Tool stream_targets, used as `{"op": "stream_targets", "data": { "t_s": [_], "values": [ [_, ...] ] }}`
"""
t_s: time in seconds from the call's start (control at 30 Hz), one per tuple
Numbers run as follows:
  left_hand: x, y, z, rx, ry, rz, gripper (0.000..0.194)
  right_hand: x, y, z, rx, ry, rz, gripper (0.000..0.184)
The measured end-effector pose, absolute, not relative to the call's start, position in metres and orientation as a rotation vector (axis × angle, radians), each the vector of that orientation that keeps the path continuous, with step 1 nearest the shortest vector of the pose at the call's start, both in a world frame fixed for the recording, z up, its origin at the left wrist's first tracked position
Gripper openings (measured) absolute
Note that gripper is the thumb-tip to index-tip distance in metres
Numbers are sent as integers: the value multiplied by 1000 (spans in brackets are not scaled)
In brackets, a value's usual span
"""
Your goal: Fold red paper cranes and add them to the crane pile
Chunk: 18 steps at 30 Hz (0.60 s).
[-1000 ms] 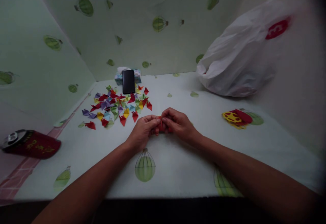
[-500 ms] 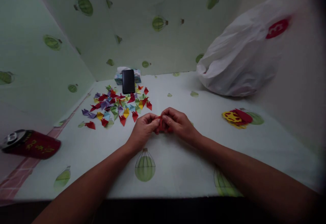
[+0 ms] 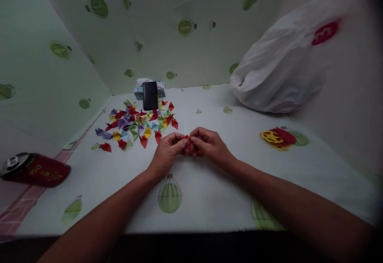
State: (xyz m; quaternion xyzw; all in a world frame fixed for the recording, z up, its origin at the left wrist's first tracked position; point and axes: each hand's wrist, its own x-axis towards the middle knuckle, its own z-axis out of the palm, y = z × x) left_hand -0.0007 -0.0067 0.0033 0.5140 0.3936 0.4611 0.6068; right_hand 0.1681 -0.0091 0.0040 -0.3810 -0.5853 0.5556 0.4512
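My left hand (image 3: 168, 151) and my right hand (image 3: 209, 145) meet at the middle of the table, fingers pinched together on a small piece of red paper (image 3: 188, 146). Most of the paper is hidden between the fingertips. To the left and behind lies a spread of several small folded paper pieces (image 3: 136, 124) in red, purple, yellow, green and blue. A black phone (image 3: 150, 95) stands leaning against a tissue box (image 3: 139, 91) behind that spread.
A white plastic bag (image 3: 281, 69) with a red mark sits at the back right. A stack of yellow and red paper sheets (image 3: 278, 137) lies at the right. A dark red can (image 3: 36, 170) lies on its side at the left edge. The cloth (image 3: 209, 187) has balloon prints.
My fingers have shifted slightly on the red paper; both hands stay in the same place. Nothing else has moved.
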Motion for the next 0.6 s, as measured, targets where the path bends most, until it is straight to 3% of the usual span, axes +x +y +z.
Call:
{"op": "stream_targets", "data": {
  "t_s": [0.6],
  "values": [
    [0,-9,8,1281,974,1079,20,167,-7,5,-991,-1400,1381,19]
  ]
}}
